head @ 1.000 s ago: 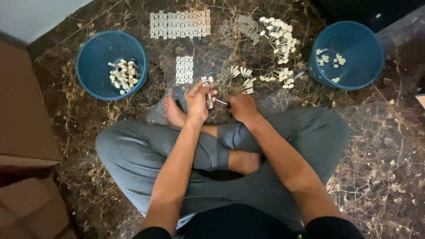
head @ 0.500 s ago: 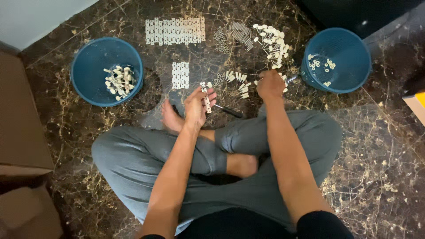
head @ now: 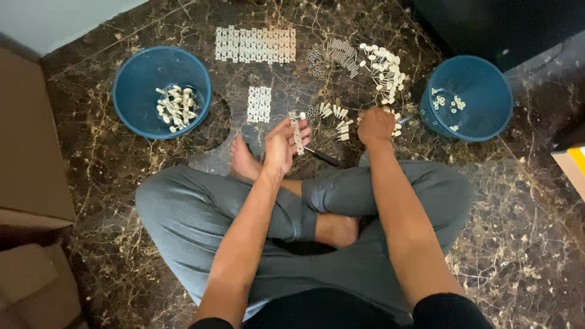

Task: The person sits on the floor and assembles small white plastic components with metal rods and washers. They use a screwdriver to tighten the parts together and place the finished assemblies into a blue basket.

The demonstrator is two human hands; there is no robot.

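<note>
Head view: left hand (head: pixel 279 146) is gripping a white strip (head: pixel 297 131) upright for working, while right hand (head: pixel 375 125) is closing on small white pieces (head: pixel 341 122) lying on the floor (head: pixel 518 213).

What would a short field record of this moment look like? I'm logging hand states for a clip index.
left hand: holds a small white strip upright
right hand: down on the loose white pieces on the floor
left basket: blue, white parts inside
right basket: blue, a few small rings
floor: dark marble; person sits cross-legged
</note>
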